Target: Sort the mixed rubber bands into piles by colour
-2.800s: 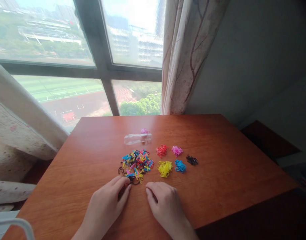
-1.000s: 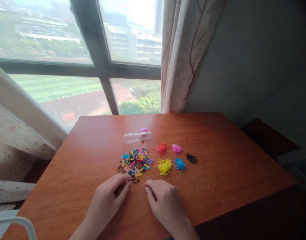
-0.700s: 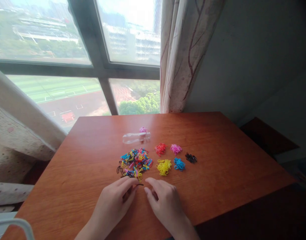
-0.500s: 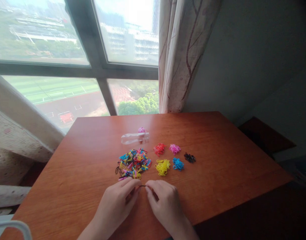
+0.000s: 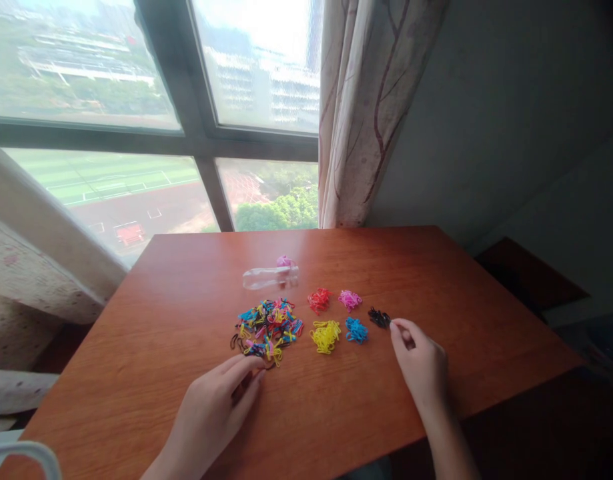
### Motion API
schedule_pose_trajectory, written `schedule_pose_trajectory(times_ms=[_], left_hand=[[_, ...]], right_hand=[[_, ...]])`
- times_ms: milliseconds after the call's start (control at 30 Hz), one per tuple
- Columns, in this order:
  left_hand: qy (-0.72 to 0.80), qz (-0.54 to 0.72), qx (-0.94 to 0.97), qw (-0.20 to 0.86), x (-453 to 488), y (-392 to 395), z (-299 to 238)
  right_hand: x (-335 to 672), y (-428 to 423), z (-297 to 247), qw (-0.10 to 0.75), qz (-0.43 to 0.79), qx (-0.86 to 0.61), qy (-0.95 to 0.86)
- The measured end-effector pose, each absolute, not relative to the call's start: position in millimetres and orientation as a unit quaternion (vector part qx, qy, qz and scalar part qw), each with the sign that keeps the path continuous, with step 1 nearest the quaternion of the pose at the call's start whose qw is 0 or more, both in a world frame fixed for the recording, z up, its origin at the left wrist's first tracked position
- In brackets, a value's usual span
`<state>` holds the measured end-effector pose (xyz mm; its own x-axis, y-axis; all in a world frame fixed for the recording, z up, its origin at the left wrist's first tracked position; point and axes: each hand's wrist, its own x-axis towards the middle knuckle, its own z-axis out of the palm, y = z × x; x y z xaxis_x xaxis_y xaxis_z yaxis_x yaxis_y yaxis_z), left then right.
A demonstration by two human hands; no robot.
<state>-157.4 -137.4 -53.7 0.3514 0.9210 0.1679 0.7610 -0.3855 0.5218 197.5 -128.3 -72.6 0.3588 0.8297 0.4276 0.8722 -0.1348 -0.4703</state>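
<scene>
Where black bands (image 5: 379, 317) cluster, the right hand (image 5: 422, 358) pinches closed; the left hand (image 5: 215, 398) touches another band (image 5: 271, 366), grip unclear.

The brown table (image 5: 331, 413) bears 1 mixed pile of loops (image 5: 269, 325), 5 single-colour piles (image 5: 325, 337) and clear plastic (image 5: 264, 278)

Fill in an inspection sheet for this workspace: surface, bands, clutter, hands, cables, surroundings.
Surface: brown table, wood-grained, glare toward the window.
Bands: mixed pile on the left; to its right, red pile and pink pile behind yellow pile and blue pile; black pile farthest right.
Clutter: clear container behind the mixed pile, pink item at its right end.
Hands: left hand at the mixed pile's near edge, right hand at the black pile; grip unclear on both.
Cables: nothing seen.
Surroundings: window beyond the table, curtains either side.
</scene>
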Motion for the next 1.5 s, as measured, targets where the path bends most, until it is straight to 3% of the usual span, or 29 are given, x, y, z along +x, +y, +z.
schedule_pose_trajectory(times_ms=[167, 367, 600, 867, 1233, 1500], left_hand=[[0.531, 0.222, 0.798, 0.180, -157.5, -138.2, -52.0], [0.540, 0.236, 0.791, 0.162, -159.0, -136.5, -49.6], [0.547, 0.244, 0.786, 0.153, -159.0, -135.8, -50.0], [0.539, 0.201, 0.804, 0.154, -151.3, -133.9, -46.1], [0.534, 0.139, 0.833, 0.046, -143.3, -119.1, -44.2], [0.551, 0.158, 0.812, 0.115, -147.4, -118.3, -29.1]], right_hand=[[199.5, -124.8, -76.8, 0.302, -0.024, -0.765, -0.569], [178.2, -131.3, -67.5, 0.348, -0.028, -0.736, -0.580], [113.3, -142.1, -60.3, 0.382, 0.096, -0.632, -0.668], [60.2, -154.2, -65.2, 0.357, 0.160, -0.563, -0.728], [59.2, -156.6, -63.2, 0.335, 0.181, -0.559, -0.737], [59.0, -157.2, -64.2, 0.331, 0.195, -0.557, -0.737]])
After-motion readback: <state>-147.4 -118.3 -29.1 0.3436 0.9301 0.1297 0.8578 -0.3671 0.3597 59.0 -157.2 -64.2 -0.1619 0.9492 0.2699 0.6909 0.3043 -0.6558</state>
